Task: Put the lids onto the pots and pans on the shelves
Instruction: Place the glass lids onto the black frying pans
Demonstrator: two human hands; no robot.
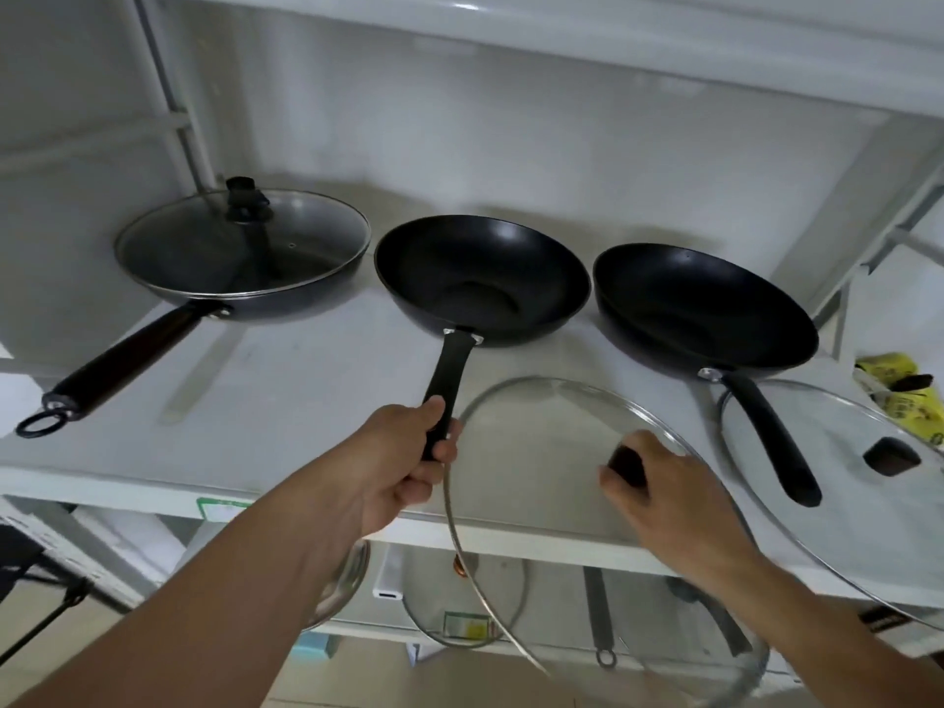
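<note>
Three black pans stand on the white shelf [286,390]. The left pan [240,293] carries a glass lid [245,242] with a black knob. The middle wok [480,278] is uncovered, and my left hand [408,467] grips its black handle. My right hand [669,498] holds the dark knob of a large glass lid [536,452], tilted in front of the shelf edge, below and right of the middle wok. The right wok [700,309] is uncovered too. A second glass lid [848,477] with a dark knob lies under its handle at the far right.
A yellow packet [894,385] lies at the shelf's right end. On the lower shelf sit another glass lid [465,600], a metal lid [342,580] and hanging pan handles [597,615]. An upper shelf [511,28] overhangs the pans. Dark cables [56,605] run at lower left.
</note>
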